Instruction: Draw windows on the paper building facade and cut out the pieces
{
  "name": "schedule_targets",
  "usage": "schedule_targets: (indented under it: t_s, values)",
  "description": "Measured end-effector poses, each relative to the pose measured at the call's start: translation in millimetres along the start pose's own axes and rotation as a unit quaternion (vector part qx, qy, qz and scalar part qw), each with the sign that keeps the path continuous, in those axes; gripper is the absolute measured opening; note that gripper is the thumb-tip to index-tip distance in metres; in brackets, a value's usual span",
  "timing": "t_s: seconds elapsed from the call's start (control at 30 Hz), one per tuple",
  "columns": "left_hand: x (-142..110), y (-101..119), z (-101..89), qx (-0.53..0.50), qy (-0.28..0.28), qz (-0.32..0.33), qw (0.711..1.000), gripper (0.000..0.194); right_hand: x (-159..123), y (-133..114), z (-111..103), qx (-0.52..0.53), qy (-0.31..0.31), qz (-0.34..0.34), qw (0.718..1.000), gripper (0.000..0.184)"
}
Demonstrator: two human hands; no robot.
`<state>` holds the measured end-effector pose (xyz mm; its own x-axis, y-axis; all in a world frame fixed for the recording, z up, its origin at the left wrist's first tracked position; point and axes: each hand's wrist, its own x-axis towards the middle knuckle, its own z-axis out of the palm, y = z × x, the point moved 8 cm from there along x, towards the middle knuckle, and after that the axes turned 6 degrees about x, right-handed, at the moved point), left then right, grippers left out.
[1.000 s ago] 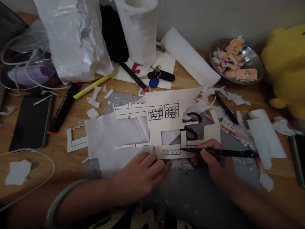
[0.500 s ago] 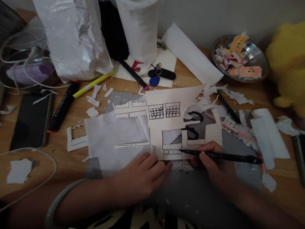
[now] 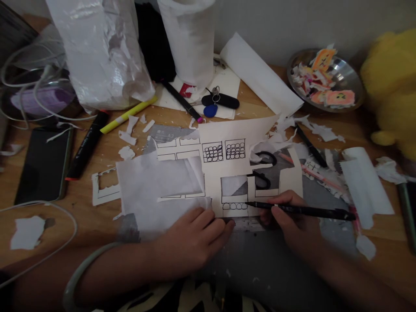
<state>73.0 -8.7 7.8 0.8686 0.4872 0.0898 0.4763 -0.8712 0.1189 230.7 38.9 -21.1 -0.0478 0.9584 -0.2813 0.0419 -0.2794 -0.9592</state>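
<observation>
A cream paper cut-out with drawn boxes of small circles lies on a grey cutting mat in the middle of the wooden desk. My right hand is closed round a black pen whose tip touches the cut-out's lower edge, beside a row of small loops. My left hand lies flat, fingers pressed on the paper's bottom edge. A grey bangle circles my left wrist. White sheets overlap the cut-out's left side. Black scissor handles show through its cut windows.
A phone, a black marker and a yellow highlighter lie at the left beside white cables. A plastic bag, paper roll and keys stand behind. A steel bowl of scraps and yellow plush sit right.
The pen tip has stayed at the row of loops with only slight shifts of my right hand. My left hand has kept its place on the paper.
</observation>
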Motion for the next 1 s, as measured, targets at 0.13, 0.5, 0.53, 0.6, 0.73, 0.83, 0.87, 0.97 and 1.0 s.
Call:
schedule_targets:
  t_s: [0.13, 0.5, 0.53, 0.6, 0.73, 0.83, 0.87, 0.97, 1.0]
  values:
    - [-0.2, 0.3, 0.0, 0.0, 0.002, 0.005, 1.0, 0.033, -1.0, 2.2, 0.6, -0.004, -0.007, 0.016, 1.0, 0.008]
    - [1.4, -0.4, -2.1, -0.01, 0.012, 0.002, 1.0, 0.032, -0.8, -0.4, 0.4, -0.034, 0.003, 0.016, 0.999, 0.006]
    - [1.5, -0.2, -2.0, -0.008, 0.009, 0.003, 1.0, 0.032, -0.6, -1.2, 0.7, -0.037, 0.004, 0.014, 0.999, 0.006]
    - [1.4, -0.1, -1.8, -0.004, 0.004, 0.002, 1.0, 0.033, -0.5, -1.7, 0.9, -0.04, 0.002, 0.011, 0.999, 0.007]
    - [1.1, 0.2, -2.7, 0.004, 0.01, 0.003, 1.0, 0.032, -0.8, 0.0, 0.2, -0.038, -0.005, 0.011, 0.999, 0.007]
    - [0.7, 0.6, -2.2, 0.001, 0.01, 0.006, 1.0, 0.032, -0.7, 1.2, 0.0, -0.043, -0.008, 0.014, 0.999, 0.009]
    - [0.5, 0.5, -2.2, 0.001, 0.011, 0.005, 1.0, 0.032, -0.6, 1.4, 0.1, -0.044, -0.009, 0.014, 0.999, 0.009]
    - [0.2, 0.0, -2.1, 0.003, 0.01, 0.001, 1.0, 0.033, -0.4, 0.8, 0.5, -0.046, -0.012, 0.005, 0.999, 0.008]
    - [0.2, 0.1, -2.0, 0.002, 0.008, 0.001, 1.0, 0.033, -0.4, 0.4, 0.6, -0.047, -0.013, 0.0, 0.999, 0.007]
